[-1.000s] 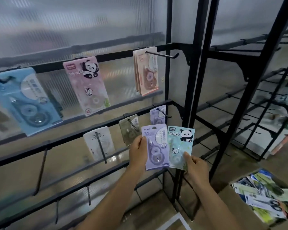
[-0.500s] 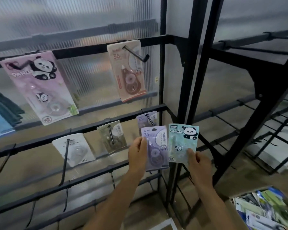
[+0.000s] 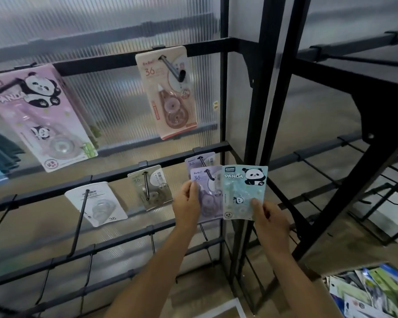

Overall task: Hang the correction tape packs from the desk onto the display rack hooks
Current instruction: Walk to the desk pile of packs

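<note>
My left hand pinches a purple correction tape pack by its left edge; the pack's top hole sits over a black hook on the middle rail, in front of another purple pack. My right hand grips the lower right corner of a light blue panda pack, held upright just right of the purple one and overlapping its edge. Other packs hang on the rack: pink panda, peach, olive, white.
Black rack uprights stand right of my hands, with a second rack of bare hooks beyond. A box of mixed stationery packs sits at the lower right. Bare hooks project from the lower rails on the left.
The view has shifted closer to the rack. My left hand has raised the purple pack so its hole is now on the middle-rail hook. The panda pack stays in my right hand.
</note>
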Available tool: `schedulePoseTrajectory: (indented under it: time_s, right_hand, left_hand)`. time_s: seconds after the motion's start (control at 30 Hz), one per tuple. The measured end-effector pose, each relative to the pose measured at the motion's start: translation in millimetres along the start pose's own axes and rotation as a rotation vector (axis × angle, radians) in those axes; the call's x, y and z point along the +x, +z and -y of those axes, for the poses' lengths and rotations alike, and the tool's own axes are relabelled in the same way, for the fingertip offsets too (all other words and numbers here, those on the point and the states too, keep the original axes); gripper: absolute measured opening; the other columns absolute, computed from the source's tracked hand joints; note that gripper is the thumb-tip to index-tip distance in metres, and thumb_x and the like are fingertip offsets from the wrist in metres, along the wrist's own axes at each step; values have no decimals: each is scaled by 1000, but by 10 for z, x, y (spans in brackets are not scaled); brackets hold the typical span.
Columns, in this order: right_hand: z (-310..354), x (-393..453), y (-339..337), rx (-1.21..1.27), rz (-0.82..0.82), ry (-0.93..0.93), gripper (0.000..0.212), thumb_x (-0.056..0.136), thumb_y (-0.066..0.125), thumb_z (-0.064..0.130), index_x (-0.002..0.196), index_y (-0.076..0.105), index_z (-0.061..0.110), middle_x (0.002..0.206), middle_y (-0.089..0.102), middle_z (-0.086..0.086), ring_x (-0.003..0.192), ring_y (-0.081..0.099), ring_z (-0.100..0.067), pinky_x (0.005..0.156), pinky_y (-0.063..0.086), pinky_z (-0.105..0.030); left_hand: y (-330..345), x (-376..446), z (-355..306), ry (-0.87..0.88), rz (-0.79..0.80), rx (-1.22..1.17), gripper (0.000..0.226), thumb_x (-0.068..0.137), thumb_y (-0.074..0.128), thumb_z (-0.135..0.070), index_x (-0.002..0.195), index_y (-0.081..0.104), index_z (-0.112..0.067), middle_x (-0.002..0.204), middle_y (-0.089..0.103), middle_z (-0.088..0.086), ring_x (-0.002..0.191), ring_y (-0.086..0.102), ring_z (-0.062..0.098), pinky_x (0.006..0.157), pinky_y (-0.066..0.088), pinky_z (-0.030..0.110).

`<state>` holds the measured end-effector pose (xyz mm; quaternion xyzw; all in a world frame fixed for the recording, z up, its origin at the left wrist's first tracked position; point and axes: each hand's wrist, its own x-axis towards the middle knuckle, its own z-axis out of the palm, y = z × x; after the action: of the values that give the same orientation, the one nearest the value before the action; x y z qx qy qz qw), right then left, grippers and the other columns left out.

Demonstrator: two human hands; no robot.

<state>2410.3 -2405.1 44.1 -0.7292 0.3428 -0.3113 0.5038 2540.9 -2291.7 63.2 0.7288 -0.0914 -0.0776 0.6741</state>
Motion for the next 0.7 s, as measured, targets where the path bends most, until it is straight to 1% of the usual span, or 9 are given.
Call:
schedulePoseTrajectory:
  time_s: [0.07, 0.13, 0.17, 0.2, 0.27, 0.37, 0.5, 0.63, 0.7]
  right_hand:
    - [-16, -15, 51, -13, 45, -7, 31, 94, 51, 38, 71, 59, 20, 79, 58, -2, 65, 55, -10, 49, 37, -12]
    - [-36, -32, 107, -20, 82, -13, 36, 93, 51, 41, 68, 57, 16, 75, 59, -2, 57, 52, -4, 44, 37, -10]
    - [-45, -41, 133, -14, 99, -9, 37, 92, 52, 42, 66, 55, 16, 74, 59, -3, 55, 51, -3, 43, 37, -10]
    - [-58, -48, 155, -8, 116, -5, 37, 92, 53, 42, 64, 53, 18, 75, 59, -3, 54, 50, -3, 42, 36, -10]
    - [-82, -61, 199, -12, 147, -3, 36, 91, 54, 44, 63, 52, 21, 76, 58, -3, 56, 50, -5, 42, 36, -10]
    - [-107, -76, 264, -33, 176, 5, 38, 89, 54, 47, 63, 53, 19, 78, 57, -2, 57, 52, -4, 43, 38, -11]
    - [-117, -116, 339, -28, 229, 0, 37, 89, 55, 46, 65, 55, 18, 80, 57, -3, 58, 51, -5, 44, 38, -10]
    - [-80, -166, 416, -57, 283, -26, 40, 89, 53, 48, 73, 60, 12, 81, 58, -4, 64, 56, -9, 49, 42, -12]
    - [-30, -224, 487, -62, 355, -42, 47, 89, 50, 51, 79, 62, 6, 82, 61, -8, 71, 60, -21, 58, 49, -26]
  left_hand:
    - [7, 123, -24, 11, -15, 30, 33, 99, 47, -20, 73, 53, -2, 71, 54, 22, 68, 56, 20, 64, 51, 39]
    - [17, 266, -43, 29, -70, 130, 38, 99, 48, -22, 63, 53, -11, 59, 52, 7, 55, 50, -1, 51, 43, 21]
    - [23, 329, -62, 29, -98, 177, 40, 99, 48, -23, 60, 52, -18, 55, 49, -3, 48, 44, -4, 47, 36, 14]
    - [34, 382, -81, 24, -116, 214, 40, 99, 48, -25, 60, 53, -22, 54, 48, -8, 48, 42, -2, 46, 33, 13]
    - [51, 474, -95, -13, -121, 264, 35, 99, 49, -28, 68, 61, -20, 61, 56, -4, 57, 48, 7, 53, 37, 21]
    - [60, 518, -100, -87, -104, 253, 30, 98, 51, -32, 85, 70, -13, 78, 69, 8, 74, 63, 20, 63, 51, 34]
    - [10, 397, -69, -155, -81, 216, 33, 97, 52, -35, 103, 67, -5, 87, 68, 4, 86, 65, 21, 80, 56, 38]
    - [-132, 163, 9, -197, -48, 100, 27, 100, 47, -27, 104, 62, -5, 98, 68, 13, 94, 66, 28, 85, 55, 47]
    - [-278, 67, 50, -220, -43, 20, 25, 101, 43, -20, 90, 62, -8, 92, 68, 18, 87, 66, 33, 80, 56, 49]
